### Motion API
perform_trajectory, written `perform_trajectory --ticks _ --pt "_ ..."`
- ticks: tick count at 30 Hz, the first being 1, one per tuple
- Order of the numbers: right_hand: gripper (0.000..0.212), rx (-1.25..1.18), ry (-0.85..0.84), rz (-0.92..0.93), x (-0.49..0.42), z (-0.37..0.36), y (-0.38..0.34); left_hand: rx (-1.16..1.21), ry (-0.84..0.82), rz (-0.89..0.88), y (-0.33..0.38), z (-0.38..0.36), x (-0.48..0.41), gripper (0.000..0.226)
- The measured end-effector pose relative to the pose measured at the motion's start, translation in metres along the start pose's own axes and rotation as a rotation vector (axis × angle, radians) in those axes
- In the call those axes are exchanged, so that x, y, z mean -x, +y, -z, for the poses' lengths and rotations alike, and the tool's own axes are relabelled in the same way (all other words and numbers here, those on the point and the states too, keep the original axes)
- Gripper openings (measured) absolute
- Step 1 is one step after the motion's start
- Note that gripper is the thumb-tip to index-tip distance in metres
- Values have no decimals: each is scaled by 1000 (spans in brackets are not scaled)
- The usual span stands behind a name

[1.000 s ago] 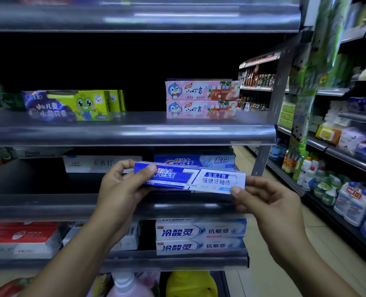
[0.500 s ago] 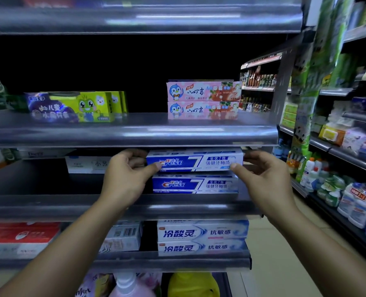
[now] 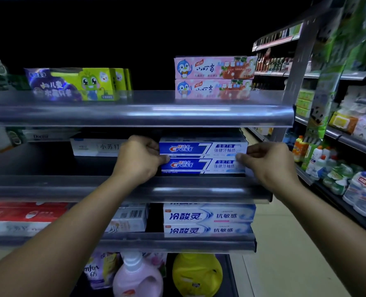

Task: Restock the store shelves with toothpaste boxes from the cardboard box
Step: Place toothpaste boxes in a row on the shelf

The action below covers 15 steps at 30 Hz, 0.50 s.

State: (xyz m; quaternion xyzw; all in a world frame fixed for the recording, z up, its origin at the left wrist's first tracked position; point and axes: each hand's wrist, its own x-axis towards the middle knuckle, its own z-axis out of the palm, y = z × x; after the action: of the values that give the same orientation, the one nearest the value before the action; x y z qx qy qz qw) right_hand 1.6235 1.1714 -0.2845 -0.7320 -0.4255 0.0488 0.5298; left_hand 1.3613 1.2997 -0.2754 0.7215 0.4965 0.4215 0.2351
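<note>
- A top Crest box (image 3: 203, 147) lies flat on a lower Crest box (image 3: 203, 166), blue faces to the aisle. The two touch and sit nearly flush at the right-hand end of the middle shelf (image 3: 92, 187).
- The left hand (image 3: 139, 160) grips the left end of the top Crest box, fingers curled over its upper edge and thumb at the seam between the two boxes.
- The right hand (image 3: 270, 166) pinches the right end the same way, thumb at the seam. The hands are well apart, one at each end.
- By the look of it, this box is set in place but not yet let go. Squaring it up and releasing it seem all that is left of this placement.
- A white box (image 3: 96, 146) sits to the left on the same shelf, with dark bare shelf in front of it, so there appears to be room for more stock.
- On the shelf above, pink boxes (image 3: 214, 68) stand two high, with a green box (image 3: 77, 84) further left.
- On the shelf below, white-blue boxes (image 3: 207, 217) are stacked two high, with red boxes (image 3: 23, 213) off to the left.
- The cardboard box is out of view, so how many boxes remain to shelve cannot be told.
- At the foot stand a pink bottle (image 3: 135, 275) and a yellow bottle (image 3: 197, 273).
</note>
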Motion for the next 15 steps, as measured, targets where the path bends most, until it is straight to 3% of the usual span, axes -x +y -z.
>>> perform_trajectory --ticks 11,15 --pt "30 54 -14 -33 -7 -8 -5 -104 -44 7 2 2 -1 20" --pt "42 275 166 224 6 0 7 -101 81 -186 -10 44 32 20"
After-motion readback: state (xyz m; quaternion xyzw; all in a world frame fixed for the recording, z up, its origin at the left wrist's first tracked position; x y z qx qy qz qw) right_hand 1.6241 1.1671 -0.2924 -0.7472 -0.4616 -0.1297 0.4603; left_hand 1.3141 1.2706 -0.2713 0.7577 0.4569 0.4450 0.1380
